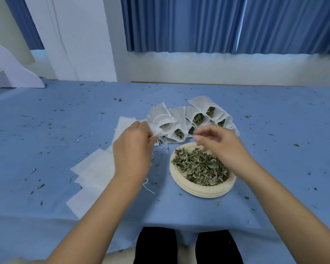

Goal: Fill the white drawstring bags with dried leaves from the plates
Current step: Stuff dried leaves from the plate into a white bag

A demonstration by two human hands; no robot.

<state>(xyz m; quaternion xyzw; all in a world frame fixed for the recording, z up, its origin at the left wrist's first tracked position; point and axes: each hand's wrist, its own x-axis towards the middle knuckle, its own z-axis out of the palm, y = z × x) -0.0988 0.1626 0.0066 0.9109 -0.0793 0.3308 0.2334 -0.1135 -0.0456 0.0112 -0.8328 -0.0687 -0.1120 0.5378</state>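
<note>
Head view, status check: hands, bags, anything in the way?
Left hand pinches white drawstring bag at its mouth; right hand blurred above stack of paper plates, grip unclear. Filled bags fanned behind. Dried leaves unobstructed.

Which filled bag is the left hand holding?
The leftmost bag in the row, the one with a drawstring looped over it; the left hand pinches its mouth edge. The other bags lie untouched to its right.
</note>
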